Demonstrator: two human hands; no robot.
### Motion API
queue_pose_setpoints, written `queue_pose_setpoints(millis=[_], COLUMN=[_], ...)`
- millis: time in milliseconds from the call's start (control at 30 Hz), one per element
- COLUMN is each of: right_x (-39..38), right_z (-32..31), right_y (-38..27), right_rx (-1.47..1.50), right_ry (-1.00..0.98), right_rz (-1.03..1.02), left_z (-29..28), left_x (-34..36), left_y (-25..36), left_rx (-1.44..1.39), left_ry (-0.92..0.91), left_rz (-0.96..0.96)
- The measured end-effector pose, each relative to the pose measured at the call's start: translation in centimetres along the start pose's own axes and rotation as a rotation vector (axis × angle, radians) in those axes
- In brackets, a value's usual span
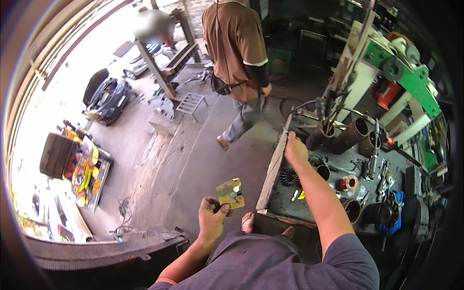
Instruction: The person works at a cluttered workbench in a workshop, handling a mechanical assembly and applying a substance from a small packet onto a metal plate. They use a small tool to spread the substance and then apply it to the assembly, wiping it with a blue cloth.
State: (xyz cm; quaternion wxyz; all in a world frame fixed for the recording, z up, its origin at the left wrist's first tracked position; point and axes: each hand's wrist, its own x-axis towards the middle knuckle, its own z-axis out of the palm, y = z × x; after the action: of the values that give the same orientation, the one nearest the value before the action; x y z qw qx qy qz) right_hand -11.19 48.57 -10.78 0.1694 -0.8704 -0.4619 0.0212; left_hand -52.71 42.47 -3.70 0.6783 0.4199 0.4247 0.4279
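My left hand (212, 213) pinches a worn, yellowish square piece (231, 193) by its lower left edge. Dark and pale patches mark its flat face; its material is unclear. My right arm stretches over a metal-topped workbench (302, 197), and my right hand (296, 147) is closed at the bench's far left corner. Something small and pale shows at its fingertips, too small to name. Beyond that hand stand dark metal cylinders (349, 137), with rods and tools in one. Nearer on the bench lie a black coiled spring (289, 177) and a copper-coloured ring (348, 182).
Ahead, a person in a brown shirt (235, 43) stands on the concrete floor. A green and white machine frame (403, 72) rises at the right. Left are a dark car with its hood up (107, 96), a small metal rack (192, 103) and a tangled cable (124, 212).
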Motion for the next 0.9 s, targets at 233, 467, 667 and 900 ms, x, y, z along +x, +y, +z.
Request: queue_pose_setpoints(millis=[233, 467, 667, 900], right_x=[-12.2, -27.6, -45.7, -61.9], right_z=[-17.3, -34.7, -45.0, -47.3], right_y=[-5.2, -0.1, 6.4, 13.0], right_rx=[0.680, 1.329, 1.096, 0.886], right_ry=[0.574, 0.818, 1.194, 0.972], right_rz=[-0.419, -0.514, -0.315, 0.148], left_z=[0.8, 6.3, 14.3, 25.4], left_x=[4.1, 4.6, -5.1, -19.4], left_y=[0.1, 1.0, -0.3, -6.9], left_rx=[0.069, 0.130, 0.026, 0.026], left_ry=[-0.112, -0.287, -0.400, -0.740], left_rz=[0.031, 0.188, 0.266, 0.164])
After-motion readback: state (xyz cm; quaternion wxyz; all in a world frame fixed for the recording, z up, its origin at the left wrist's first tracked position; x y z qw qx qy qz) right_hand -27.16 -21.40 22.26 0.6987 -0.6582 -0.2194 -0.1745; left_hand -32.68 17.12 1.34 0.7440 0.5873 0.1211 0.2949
